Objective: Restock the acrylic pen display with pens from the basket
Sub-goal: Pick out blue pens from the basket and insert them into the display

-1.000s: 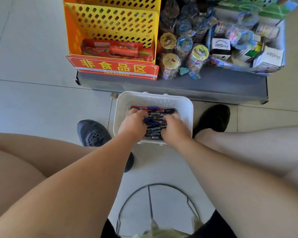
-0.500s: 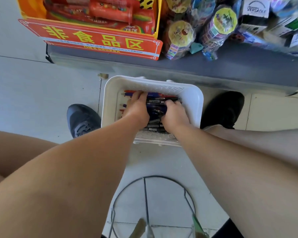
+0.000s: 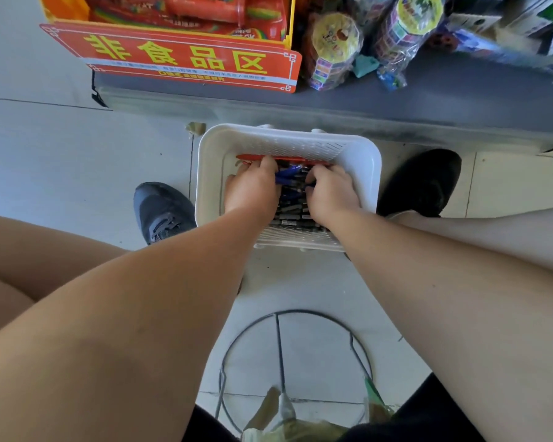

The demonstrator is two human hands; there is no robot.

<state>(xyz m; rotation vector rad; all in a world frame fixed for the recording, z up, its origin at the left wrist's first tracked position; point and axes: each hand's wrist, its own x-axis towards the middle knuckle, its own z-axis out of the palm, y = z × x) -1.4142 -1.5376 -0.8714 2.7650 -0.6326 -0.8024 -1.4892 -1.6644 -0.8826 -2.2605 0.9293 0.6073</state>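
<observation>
1. While both hands are sunk in the basket (image 3: 373, 173) at the middle of the frame, each grip is closed: the left hand (image 3: 252, 188) and the right hand (image 3: 332, 193) have their fingers curled down around the pens (image 3: 290, 199). The fingertips are buried in the pile, so I cannot tell how many pens each one holds.
2. Between the two hands show blue and dark barrels lying crosswise. A red pen (image 3: 300, 160) lies along the far wall, just beyond the knuckles.
3. My judgement is that the step in hand is gathering a bundle from the stock, the first half of restocking. Nothing has gone to the display yet.
4. No acrylic pen display is in view, so its fill cannot be judged.
5. The next move calls for squeezing the bundle so the barrels lie parallel, lifting it clear of the rim without shedding any, then looking up to find the display.
6. Outward, the basket sits on the tiled floor between a grey shoe (image 3: 162, 208) and a black shoe (image 3: 425, 183), just before the grey shelf base (image 3: 396, 100). A red sign (image 3: 179, 59) hangs at the upper left.
</observation>
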